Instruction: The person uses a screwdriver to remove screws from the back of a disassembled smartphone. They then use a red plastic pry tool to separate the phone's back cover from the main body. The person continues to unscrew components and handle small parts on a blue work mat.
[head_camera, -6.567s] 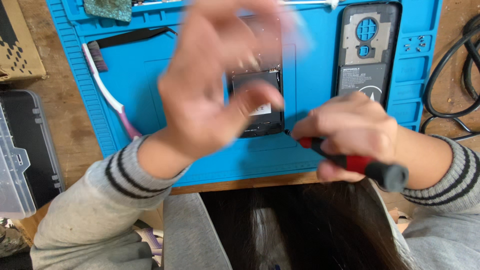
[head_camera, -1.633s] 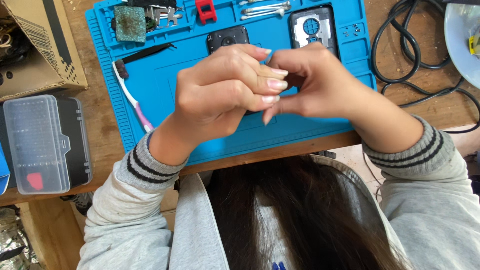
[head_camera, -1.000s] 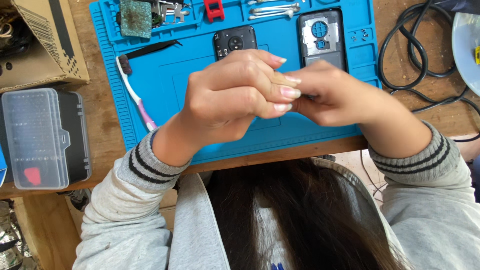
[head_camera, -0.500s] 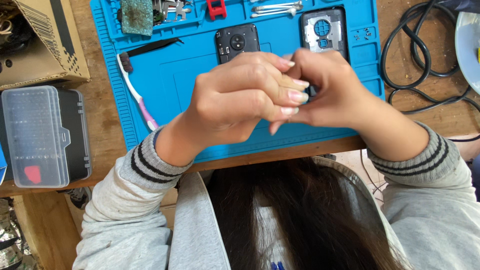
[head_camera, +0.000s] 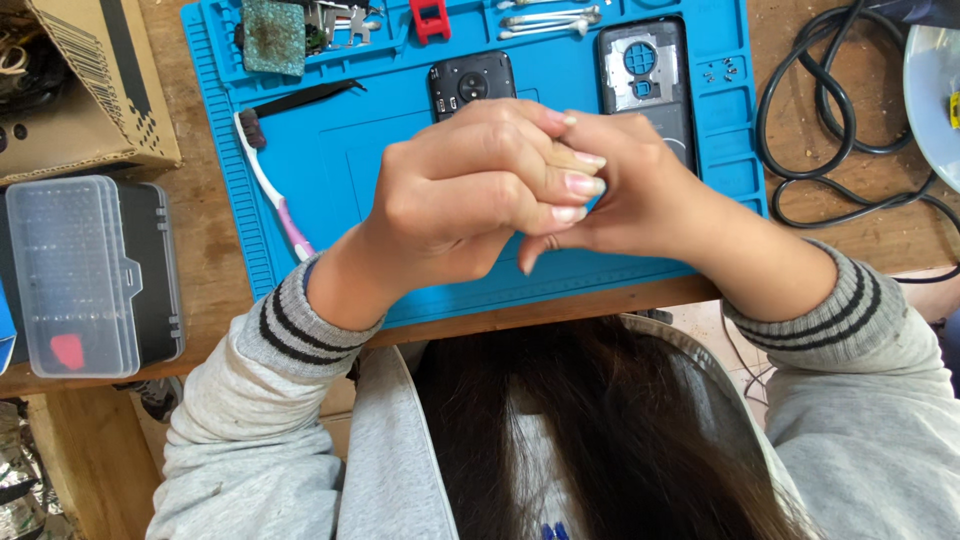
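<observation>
Both hands meet above the middle of the blue mat (head_camera: 330, 180), fingertips pressed together. Our left hand (head_camera: 470, 200) is curled, its grip pinched shut on a small tan piece (head_camera: 562, 157) that shows only as a sliver between the fingers. Our right hand (head_camera: 640, 190) closes against it from the other side; whether its grip holds the same piece we cannot tell, since the fingers hide the contact.

The piece lies between the two hands, its visible end pointing toward the right hand (long axis probably left to right, but too little shows to be sure). Both hands are equally close to it.

Outward: beyond the knuckles, a dark phone body (head_camera: 470, 82) and an opened phone frame (head_camera: 648, 75) lie on the mat. To the left lies a toothbrush (head_camera: 275, 190), then a clear plastic case (head_camera: 75, 270) on the desk (head_camera: 215, 230). Black cable (head_camera: 830, 120) coils at right.
</observation>
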